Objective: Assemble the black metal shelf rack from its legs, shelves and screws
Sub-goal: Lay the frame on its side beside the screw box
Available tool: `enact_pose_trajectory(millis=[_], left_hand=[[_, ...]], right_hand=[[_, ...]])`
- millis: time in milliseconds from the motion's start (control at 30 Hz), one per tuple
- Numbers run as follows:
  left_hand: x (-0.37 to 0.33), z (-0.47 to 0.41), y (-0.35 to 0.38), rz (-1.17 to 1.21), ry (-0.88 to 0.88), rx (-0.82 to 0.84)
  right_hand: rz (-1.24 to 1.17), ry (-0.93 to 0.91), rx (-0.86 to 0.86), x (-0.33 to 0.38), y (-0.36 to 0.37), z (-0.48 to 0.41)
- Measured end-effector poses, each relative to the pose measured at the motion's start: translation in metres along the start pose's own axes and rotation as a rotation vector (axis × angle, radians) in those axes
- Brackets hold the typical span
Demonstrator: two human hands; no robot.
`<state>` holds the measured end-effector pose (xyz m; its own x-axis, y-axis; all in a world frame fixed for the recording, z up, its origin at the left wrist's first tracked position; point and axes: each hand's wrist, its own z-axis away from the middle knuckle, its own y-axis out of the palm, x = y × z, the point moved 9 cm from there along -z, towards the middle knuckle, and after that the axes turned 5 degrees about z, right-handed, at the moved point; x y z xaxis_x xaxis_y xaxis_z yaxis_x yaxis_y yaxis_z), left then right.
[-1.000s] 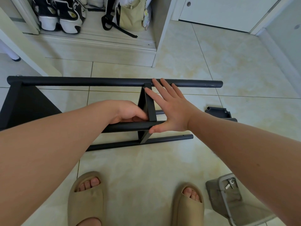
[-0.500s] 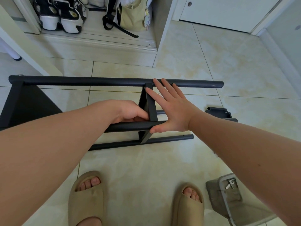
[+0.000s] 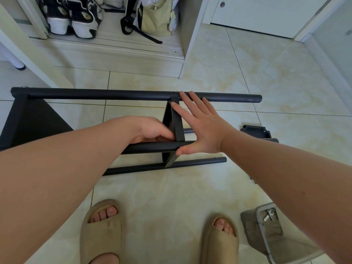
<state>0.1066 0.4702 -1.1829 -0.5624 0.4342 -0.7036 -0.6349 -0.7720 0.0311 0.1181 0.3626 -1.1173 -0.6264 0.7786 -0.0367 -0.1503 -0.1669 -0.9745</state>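
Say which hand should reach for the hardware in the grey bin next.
Right, probably: the grey bin lies on the right side beneath that forearm, and the right hand rests flat and empty against the shelf panel. The left hand is curled on the panel's other side, farther away.

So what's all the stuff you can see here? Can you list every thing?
legs: four, black, running left to right
shelves: two, black, one at the legs' left end, one between the hands
part: one, black, on the floor right of the legs
box: one, grey, bottom right, small metal bits inside
sneakers: two, black and white, cupboard at top left
bag: one, beige, cupboard beside the sneakers
slippers: two, tan, on the feet at the bottom
left hand: one, fingers curled at the middle shelf
right hand: one, flat against that shelf
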Motion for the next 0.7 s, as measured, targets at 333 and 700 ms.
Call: enact_pose_trajectory(millis=[333, 700], left_hand=[[-0.0011, -0.0002, 0.0003, -0.005, 0.005, -0.018], [0.0046, -0.0026, 0.0021, -0.011, -0.038, 0.017]], right_hand=[[0.004, 0.0, 0.004, -0.0002, -0.0013, 0.0], [0.01, 0.002, -0.002, -0.0001, 0.0002, -0.0004]])
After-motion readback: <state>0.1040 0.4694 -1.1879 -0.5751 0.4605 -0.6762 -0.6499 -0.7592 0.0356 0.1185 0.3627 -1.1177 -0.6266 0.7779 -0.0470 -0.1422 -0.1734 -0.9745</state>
